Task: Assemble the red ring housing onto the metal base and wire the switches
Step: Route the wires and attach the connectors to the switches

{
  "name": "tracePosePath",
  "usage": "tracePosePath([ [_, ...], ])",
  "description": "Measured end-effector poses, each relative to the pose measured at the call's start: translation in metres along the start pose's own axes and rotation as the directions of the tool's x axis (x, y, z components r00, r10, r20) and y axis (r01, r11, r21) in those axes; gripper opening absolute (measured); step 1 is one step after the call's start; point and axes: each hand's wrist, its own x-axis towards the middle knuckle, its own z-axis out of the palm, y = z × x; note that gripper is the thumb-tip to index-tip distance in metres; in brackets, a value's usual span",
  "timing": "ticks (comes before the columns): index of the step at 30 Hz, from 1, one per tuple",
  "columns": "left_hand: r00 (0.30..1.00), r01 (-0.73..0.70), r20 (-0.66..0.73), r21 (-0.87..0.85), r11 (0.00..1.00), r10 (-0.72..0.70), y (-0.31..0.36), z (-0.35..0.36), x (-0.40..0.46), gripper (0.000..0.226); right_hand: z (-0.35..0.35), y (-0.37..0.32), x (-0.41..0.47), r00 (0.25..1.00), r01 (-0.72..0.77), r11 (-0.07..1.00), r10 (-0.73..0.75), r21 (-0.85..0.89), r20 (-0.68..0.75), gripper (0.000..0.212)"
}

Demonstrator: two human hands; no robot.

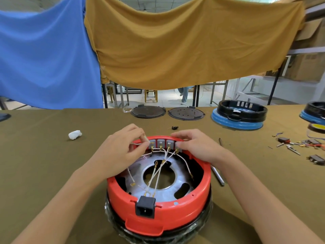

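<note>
The red ring housing sits over the metal base in front of me, a black power socket at its near side. Several grey switches line its far inner wall, with white wires running down to the base. My left hand pinches a white wire end at the leftmost switch. My right hand rests on the far right rim, its fingers curled over the rightmost switch.
Two dark round plates lie at the table's far edge, with a black-and-blue housing to their right. Loose switches, terminals and wire scraps are scattered at the right. A white wad lies at the left. A metal tool lies beside the housing.
</note>
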Motion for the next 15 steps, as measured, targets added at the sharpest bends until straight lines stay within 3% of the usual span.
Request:
tracePosePath([
  [3,1.000,-0.009,0.014,0.040,0.999,0.009,0.004,-0.004,-0.007,0.011,0.006,-0.002,0.001,1.000,0.013,0.998,-0.014,0.061,0.012,0.037],
  [6,0.997,-0.075,0.041,0.217,0.973,0.068,0.012,-0.010,0.001,0.014,0.009,-0.003,0.000,0.998,0.011,0.981,-0.022,0.192,0.056,0.034],
  [10,0.978,-0.183,0.161,0.390,0.902,0.129,0.023,-0.007,0.024,0.015,0.008,-0.005,0.000,0.974,0.186,0.973,-0.165,0.134,-0.154,0.020],
  [12,0.973,-0.197,0.191,0.368,0.909,0.133,0.024,-0.002,0.029,0.014,0.004,-0.008,-0.002,0.957,0.242,0.961,-0.214,0.134,-0.198,0.016],
  [15,0.973,-0.199,0.165,0.249,0.948,0.161,0.022,0.003,0.030,0.015,0.001,-0.009,-0.004,0.964,0.250,0.960,-0.234,0.127,-0.124,0.012],
])
